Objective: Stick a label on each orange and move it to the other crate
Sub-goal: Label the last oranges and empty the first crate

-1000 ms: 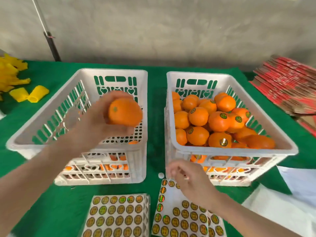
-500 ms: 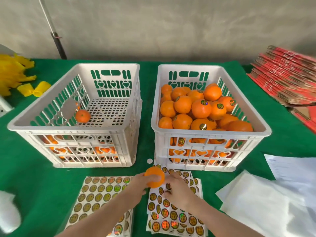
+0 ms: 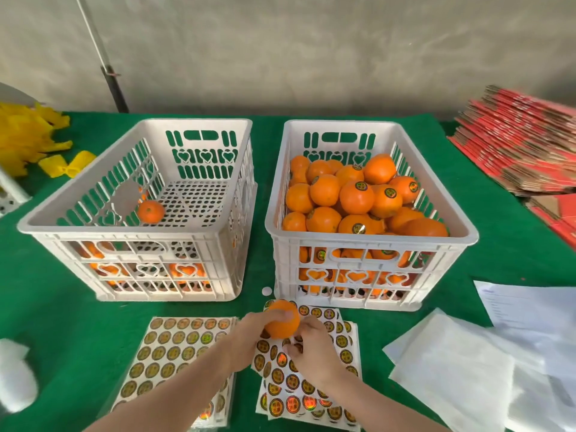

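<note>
Orange fruit is gripped in the curled fingers of the left hand, just beside the right hand, whose fingers curl over the label sheet; whether they pinch a label I cannot tell.

Two crates stand side by side on the table — the left crate holds a lone orange by its left wall, the right crate a heap of oranges. Before them lie a left sheet and a right sheet; papers lie further right.
</note>
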Action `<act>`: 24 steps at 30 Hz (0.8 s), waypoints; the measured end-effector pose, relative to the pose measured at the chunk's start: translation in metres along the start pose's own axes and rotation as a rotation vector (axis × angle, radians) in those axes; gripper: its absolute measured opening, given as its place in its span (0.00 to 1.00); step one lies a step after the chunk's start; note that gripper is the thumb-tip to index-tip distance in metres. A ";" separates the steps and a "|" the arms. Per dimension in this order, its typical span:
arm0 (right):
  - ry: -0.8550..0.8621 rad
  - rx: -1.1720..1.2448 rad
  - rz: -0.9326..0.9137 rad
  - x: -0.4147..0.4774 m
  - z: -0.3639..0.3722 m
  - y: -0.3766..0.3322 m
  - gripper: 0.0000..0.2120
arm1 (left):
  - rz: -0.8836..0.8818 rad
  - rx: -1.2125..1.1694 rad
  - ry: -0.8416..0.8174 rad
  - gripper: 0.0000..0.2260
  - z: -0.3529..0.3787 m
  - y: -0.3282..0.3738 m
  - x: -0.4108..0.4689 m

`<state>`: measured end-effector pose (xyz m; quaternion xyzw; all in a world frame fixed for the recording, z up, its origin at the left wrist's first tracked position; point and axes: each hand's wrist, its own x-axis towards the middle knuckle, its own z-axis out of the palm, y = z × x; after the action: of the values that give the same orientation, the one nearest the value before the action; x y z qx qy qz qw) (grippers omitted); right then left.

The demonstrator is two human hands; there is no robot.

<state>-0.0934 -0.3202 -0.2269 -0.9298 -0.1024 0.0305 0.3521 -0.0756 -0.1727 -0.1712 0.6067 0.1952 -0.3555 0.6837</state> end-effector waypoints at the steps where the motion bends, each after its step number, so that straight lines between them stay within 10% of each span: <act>1: 0.021 0.008 0.008 -0.001 0.001 0.000 0.10 | -0.004 -0.042 -0.004 0.28 -0.003 -0.002 0.000; 24: 0.192 0.152 -0.015 -0.017 0.002 -0.012 0.04 | -0.044 -0.231 -0.122 0.29 -0.026 -0.012 0.016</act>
<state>-0.1123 -0.3139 -0.2213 -0.8983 -0.0724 -0.0537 0.4301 -0.0698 -0.1512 -0.1956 0.4968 0.2063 -0.3816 0.7517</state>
